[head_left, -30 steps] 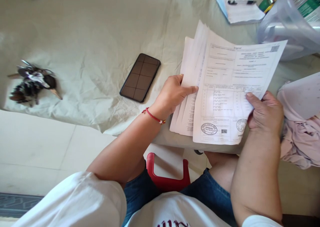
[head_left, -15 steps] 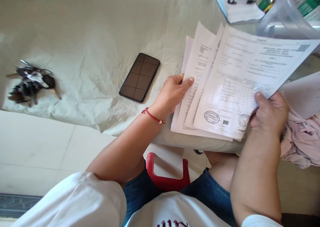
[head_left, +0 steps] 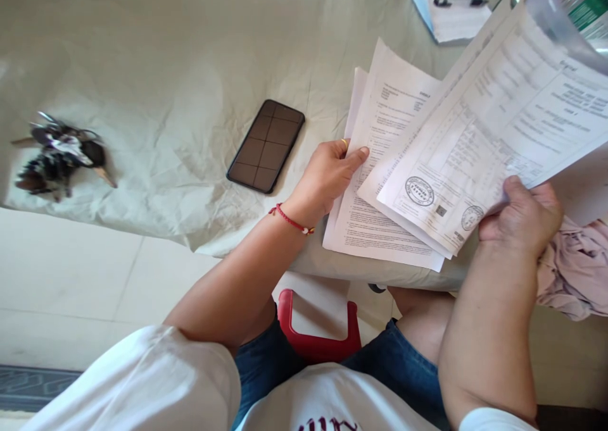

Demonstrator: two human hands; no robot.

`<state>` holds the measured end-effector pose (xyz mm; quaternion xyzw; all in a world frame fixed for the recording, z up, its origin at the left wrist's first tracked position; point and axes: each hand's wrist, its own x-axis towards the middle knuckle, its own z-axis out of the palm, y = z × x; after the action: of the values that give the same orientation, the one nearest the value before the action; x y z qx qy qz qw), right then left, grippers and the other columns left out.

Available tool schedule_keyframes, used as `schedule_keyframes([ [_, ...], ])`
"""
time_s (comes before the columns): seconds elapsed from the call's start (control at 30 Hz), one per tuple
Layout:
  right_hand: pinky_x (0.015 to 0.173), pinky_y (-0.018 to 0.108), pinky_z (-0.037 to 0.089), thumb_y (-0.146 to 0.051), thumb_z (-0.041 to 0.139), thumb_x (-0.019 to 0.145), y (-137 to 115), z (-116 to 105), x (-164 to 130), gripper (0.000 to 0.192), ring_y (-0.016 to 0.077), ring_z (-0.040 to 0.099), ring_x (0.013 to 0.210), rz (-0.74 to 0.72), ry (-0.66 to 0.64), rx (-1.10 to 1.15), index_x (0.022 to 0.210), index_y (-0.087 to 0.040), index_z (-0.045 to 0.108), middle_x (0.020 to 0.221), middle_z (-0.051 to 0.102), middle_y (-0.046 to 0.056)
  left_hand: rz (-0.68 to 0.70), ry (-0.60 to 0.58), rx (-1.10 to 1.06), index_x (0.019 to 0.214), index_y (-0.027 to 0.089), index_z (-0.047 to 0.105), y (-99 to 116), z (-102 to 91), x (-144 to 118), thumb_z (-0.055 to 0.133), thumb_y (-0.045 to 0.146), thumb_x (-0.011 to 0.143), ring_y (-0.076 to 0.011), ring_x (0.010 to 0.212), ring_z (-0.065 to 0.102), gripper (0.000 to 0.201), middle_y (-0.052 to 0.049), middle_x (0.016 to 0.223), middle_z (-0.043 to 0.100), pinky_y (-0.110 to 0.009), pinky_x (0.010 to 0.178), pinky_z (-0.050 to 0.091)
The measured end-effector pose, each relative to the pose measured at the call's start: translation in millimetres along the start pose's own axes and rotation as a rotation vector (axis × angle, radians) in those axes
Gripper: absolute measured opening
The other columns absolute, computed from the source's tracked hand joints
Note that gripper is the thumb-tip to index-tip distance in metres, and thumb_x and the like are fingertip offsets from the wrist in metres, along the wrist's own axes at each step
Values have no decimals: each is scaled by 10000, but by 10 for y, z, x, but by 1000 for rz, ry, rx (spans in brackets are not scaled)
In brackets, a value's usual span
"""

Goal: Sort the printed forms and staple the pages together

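Note:
My left hand (head_left: 332,171) pinches the left edge of a small stack of printed sheets (head_left: 380,228), thumb on top, at the table's near edge. In my right hand (head_left: 522,212) are other printed sheets (head_left: 498,127), the top one marked with round and oval stamps near its bottom. These sheets are raised and tilted to the right, partly overlapping the left stack. The fingers of my right hand are mostly hidden behind the paper. A black phone (head_left: 266,146) lies on the table to the left of my left hand.
On the cloth-covered table (head_left: 166,51) lie a bunch of keys (head_left: 66,156) at left and a notepad (head_left: 449,23) with a pen (head_left: 460,2). A clear plastic container (head_left: 565,23) stands at the far right. Pink cloth (head_left: 577,269) lies at the right, with a red stool (head_left: 323,349) below.
My right hand has moved right, drawing its stamped sheets away from the left stack and turning them clockwise. More of the lower page's text shows. My left hand has stayed in place.

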<state>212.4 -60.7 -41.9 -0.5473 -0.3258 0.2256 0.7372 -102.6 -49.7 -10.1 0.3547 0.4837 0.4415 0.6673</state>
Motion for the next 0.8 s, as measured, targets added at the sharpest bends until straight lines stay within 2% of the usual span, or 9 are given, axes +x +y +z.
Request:
schedule_keyframes([
  [0.3,1289,541,606,21,622,755,18,-42,29,468,205,869,1141,-16,-21,12,1101,-166,874,1117,894,-3,-6,-6,-1,851,190,730,23,-4,-21,769,260,1056,-211,917,812,220,-39,891,826,-345,893,652],
  [0.6,1315,572,591,-24,680,753,-24,-25,-18,466,220,868,1177,-28,-71,-5,1150,-175,872,1136,904,-26,0,-14,-4,900,183,748,30,-15,-28,795,264,1031,-228,972,827,161,-52,928,845,-348,893,655],
  [0.8,1304,538,601,-4,662,768,-22,-9,-28,464,209,865,1174,-23,-75,17,1143,-171,877,1130,903,-13,10,-25,-22,932,179,763,26,-24,-24,812,265,1025,-230,993,832,136,-58,965,856,-355,914,660],
])
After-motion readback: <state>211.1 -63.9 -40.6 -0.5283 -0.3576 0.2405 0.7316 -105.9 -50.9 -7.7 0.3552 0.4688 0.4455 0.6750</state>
